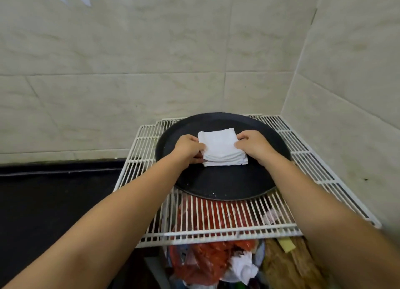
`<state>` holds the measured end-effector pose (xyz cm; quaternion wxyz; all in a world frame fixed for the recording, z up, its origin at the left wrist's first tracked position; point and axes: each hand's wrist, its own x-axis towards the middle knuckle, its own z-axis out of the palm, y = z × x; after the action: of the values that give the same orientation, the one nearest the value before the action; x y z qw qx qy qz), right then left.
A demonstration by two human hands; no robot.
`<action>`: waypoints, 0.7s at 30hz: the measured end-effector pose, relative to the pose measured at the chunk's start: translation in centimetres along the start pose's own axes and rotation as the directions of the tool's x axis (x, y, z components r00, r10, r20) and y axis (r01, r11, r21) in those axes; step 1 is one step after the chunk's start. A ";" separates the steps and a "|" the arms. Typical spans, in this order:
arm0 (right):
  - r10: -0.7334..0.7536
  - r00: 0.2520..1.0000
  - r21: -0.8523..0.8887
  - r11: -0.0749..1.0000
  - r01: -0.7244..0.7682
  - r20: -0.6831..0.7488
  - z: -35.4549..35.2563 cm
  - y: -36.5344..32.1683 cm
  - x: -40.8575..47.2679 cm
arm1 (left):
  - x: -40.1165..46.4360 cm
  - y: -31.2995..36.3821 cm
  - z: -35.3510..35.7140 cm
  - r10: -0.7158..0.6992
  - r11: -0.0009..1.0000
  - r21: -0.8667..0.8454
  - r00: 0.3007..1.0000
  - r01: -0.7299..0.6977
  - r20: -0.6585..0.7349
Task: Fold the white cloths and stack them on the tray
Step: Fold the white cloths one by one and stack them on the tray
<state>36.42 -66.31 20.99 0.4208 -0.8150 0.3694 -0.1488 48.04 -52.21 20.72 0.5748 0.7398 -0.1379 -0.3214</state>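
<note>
A stack of folded white cloths sits on a round black tray, a little behind the tray's middle. My left hand grips the stack's left side, fingers curled round its edge. My right hand grips the right side the same way. The stack's lower layers show at its front edge, roughly squared up.
The tray rests on a white wire rack set into a tiled wall corner. Under the rack stands a bin with red plastic and crumpled white waste. A dark counter lies to the left.
</note>
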 end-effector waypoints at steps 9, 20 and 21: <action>-0.161 0.962 -0.089 0.986 0.144 -0.222 0.2 -3.6 -3.4 | -2.3 -0.9 -4.1 0.148 0.983 0.114 0.988 -0.141 -0.051; -0.626 0.770 -0.105 0.764 0.637 0.120 26.2 -19.8 -18.5 | -18.4 -9.9 -32.1 0.477 0.737 0.633 0.846 -0.236 -0.240; -0.642 0.748 -0.100 0.744 0.661 0.168 29.7 -20.8 -20.6 | -20.7 -11.9 -35.4 0.459 0.726 0.665 0.843 -0.174 -0.280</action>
<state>48.72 -26.49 21.09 0.3005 -0.9298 0.0451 -0.2075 52.93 -9.79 20.80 0.3642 0.9014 -0.2335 0.0171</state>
